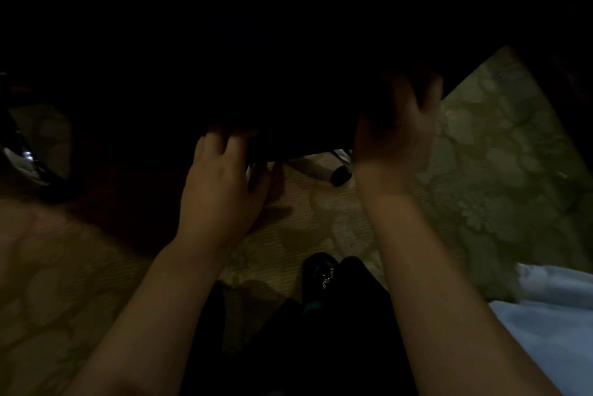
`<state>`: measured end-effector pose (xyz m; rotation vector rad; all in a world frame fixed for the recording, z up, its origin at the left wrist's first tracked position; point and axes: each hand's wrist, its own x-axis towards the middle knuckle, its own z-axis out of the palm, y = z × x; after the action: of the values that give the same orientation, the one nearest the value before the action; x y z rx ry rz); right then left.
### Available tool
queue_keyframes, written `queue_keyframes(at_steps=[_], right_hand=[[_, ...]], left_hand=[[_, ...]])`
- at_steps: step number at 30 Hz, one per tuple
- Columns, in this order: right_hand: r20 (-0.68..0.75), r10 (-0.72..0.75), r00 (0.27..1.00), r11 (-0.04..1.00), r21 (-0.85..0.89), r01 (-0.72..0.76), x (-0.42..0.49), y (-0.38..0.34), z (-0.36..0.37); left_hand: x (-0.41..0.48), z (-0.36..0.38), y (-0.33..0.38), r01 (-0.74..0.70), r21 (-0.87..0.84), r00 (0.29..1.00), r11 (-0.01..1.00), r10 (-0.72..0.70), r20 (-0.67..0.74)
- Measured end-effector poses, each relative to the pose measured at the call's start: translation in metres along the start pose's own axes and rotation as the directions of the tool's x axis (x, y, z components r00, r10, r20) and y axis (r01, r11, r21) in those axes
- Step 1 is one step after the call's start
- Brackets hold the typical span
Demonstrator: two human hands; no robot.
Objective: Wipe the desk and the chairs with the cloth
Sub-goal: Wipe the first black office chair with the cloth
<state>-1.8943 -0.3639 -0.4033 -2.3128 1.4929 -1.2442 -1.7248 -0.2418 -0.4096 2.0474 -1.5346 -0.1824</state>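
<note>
Nearest you, your dark-clothed legs end in a black shoe [321, 271] on the patterned carpet [500, 151]. A pale fabric [552, 318] lies at the lower right edge of the view. It is too dim to tell whether this is the cloth.

Your two bare forearms reach forward over the carpet to the chair [305, 126], whose black seat fills the dark area ahead. Your left hand [221, 180] has its fingers bent over the seat's near edge, with the thumb tucked below, gripping it. Your right hand [398, 135], blurred, is at the seat's near right corner with fingers spread and fingertips lost in shadow. Between your hands, under the seat, a black caster [340, 174] rests on the carpet. A chrome part [24, 156] glints at the far left.
</note>
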Motion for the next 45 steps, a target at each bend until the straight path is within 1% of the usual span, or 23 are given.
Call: queue_keyframes(at_steps=[1,2,3,4,7,9,11,13,15,16,17,19,20,22,23,25,27,31,35,37,39,41,45], right_hand=[[0.036,0.039,0.999,0.993,-0.113,-0.035,-0.004,0.005,0.009],[0.049,0.084,0.995,0.981,-0.179,-0.074,-0.013,0.006,0.017],[0.080,0.170,0.982,0.983,-0.078,-0.164,-0.022,0.008,0.024],[0.112,0.260,0.959,0.965,-0.042,-0.257,-0.024,0.006,0.026],[0.193,0.337,0.922,0.941,-0.034,-0.337,-0.024,0.005,0.029],[0.213,0.361,0.908,0.918,0.092,-0.386,-0.022,0.004,0.022],[0.114,0.359,0.926,0.907,0.191,-0.375,-0.016,-0.005,0.008],[-0.146,0.278,0.949,0.934,0.271,-0.232,-0.002,-0.013,-0.007],[-0.385,0.155,0.910,0.962,0.268,-0.050,0.013,-0.011,-0.016],[-0.432,0.099,0.897,0.967,0.255,0.016,0.019,-0.006,-0.018],[-0.441,0.085,0.893,0.973,0.228,0.021,0.021,0.001,-0.012],[-0.351,0.129,0.927,0.981,0.181,-0.068,0.008,0.014,0.004],[-0.247,0.173,0.954,0.973,0.194,-0.126,-0.004,0.014,0.011],[-0.041,0.236,0.971,0.935,0.281,-0.215,-0.024,0.010,0.022],[-0.008,0.269,0.963,0.913,0.321,-0.253,-0.028,0.009,0.025],[-0.071,0.351,0.934,0.881,0.364,-0.304,-0.022,0.006,0.027],[-0.157,0.381,0.911,0.889,0.334,-0.314,-0.010,0.007,0.026],[-0.195,0.317,0.928,0.932,0.243,-0.267,-0.003,0.004,0.018],[-0.337,0.313,0.888,0.919,0.342,-0.194,0.020,-0.012,-0.001],[-0.399,0.272,0.876,0.931,0.340,-0.134,0.025,-0.014,-0.005],[-0.365,0.250,0.897,0.945,0.295,-0.143,0.018,-0.009,0.002],[-0.261,0.299,0.918,0.936,0.267,-0.229,0.005,-0.001,0.015],[-0.165,0.413,0.896,0.895,0.252,-0.367,-0.011,0.012,0.034]], left_hand=[[-0.001,0.003,-0.002,0.009,-0.007,1.000,1.000,-0.009,-0.006],[-0.001,0.003,-0.001,0.008,-0.013,1.000,1.000,-0.008,0.001],[0.000,0.004,0.000,0.010,-0.026,1.000,1.000,-0.010,0.000],[0.001,0.004,0.001,0.010,-0.024,1.000,1.000,-0.010,-0.001],[0.002,0.006,-0.001,0.021,-0.012,1.000,1.000,-0.021,-0.004],[0.003,0.006,-0.002,0.026,-0.011,1.000,1.000,-0.026,-0.003],[0.005,0.006,-0.001,0.015,-0.022,1.000,1.000,-0.016,-0.018],[0.005,0.006,0.000,0.024,-0.031,0.999,0.999,-0.026,-0.036],[0.005,0.005,0.001,0.020,-0.026,0.999,0.999,-0.021,-0.029],[0.005,0.005,0.001,0.016,-0.022,1.000,1.000,-0.017,-0.023],[0.004,0.006,0.001,0.016,-0.023,1.000,1.000,-0.016,-0.017],[0.003,0.006,0.000,0.016,-0.017,1.000,1.000,-0.016,-0.018],[0.003,0.007,-0.001,0.019,-0.020,1.000,1.000,-0.020,-0.019],[0.004,0.007,0.000,0.037,-0.038,0.999,0.999,-0.037,-0.013],[0.004,0.007,0.001,0.039,-0.048,0.999,0.998,-0.040,-0.010],[0.005,0.007,0.002,0.043,-0.061,0.999,0.997,-0.043,-0.011],[0.005,0.008,0.002,0.051,-0.060,0.999,0.997,-0.051,-0.010],[0.007,0.008,-0.001,0.058,-0.036,0.998,0.998,-0.059,-0.009],[0.008,0.005,-0.003,0.070,-0.030,0.998,0.997,-0.070,0.000],[0.008,0.004,-0.005,0.056,-0.020,0.998,0.998,-0.055,0.013],[0.007,0.005,-0.006,0.046,-0.009,0.999,0.999,-0.046,0.015],[0.007,0.005,-0.006,0.036,-0.003,0.999,0.999,-0.036,0.011],[0.007,0.005,-0.009,0.007,0.011,1.000,1.000,-0.007,0.010]])
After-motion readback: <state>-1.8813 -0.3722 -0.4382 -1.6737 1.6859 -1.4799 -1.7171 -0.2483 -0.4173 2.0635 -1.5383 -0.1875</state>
